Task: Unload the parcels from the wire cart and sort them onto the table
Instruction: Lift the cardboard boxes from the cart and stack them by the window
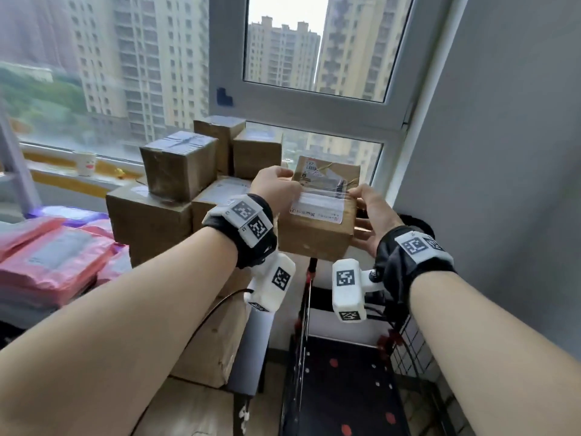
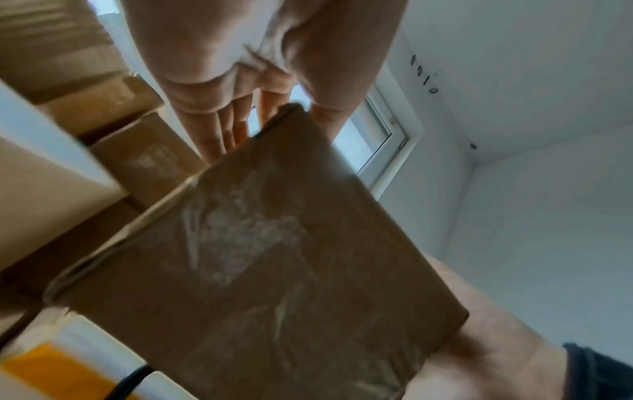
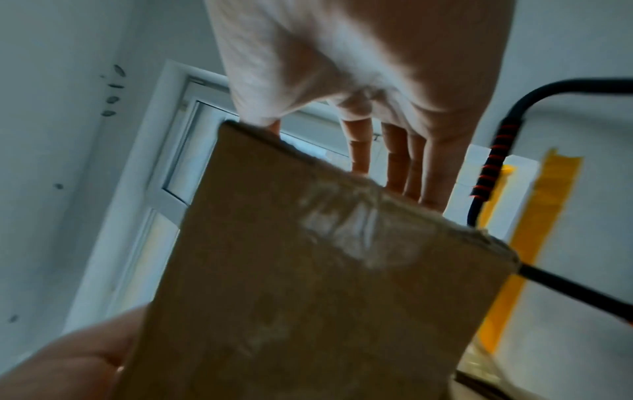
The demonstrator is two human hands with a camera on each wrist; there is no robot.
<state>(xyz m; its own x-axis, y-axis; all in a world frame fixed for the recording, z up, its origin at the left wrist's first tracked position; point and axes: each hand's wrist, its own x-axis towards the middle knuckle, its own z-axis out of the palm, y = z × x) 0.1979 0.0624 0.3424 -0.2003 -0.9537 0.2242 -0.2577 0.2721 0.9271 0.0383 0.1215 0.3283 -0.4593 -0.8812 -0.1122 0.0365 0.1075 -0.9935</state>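
Observation:
A brown cardboard parcel [image 1: 317,234] with a white shipping label and clear tape is held in the air between both hands, above the black wire cart [image 1: 405,344]. My left hand [image 1: 276,187] grips its upper left edge, and my right hand [image 1: 374,212] grips its right side with the thumb on top. In the left wrist view the parcel [image 2: 274,270] fills the frame below my left hand's fingers [image 2: 212,135]. The right wrist view shows the parcel [image 3: 325,284] under my right hand's fingers [image 3: 397,162].
Several brown boxes [image 1: 179,171] are stacked to the left, by the window. Pink mailer bags [image 1: 53,256] lie in a pile at the far left. A large carton [image 1: 213,341] stands low beside the cart. The cart's black handle [image 3: 496,151] is close on the right.

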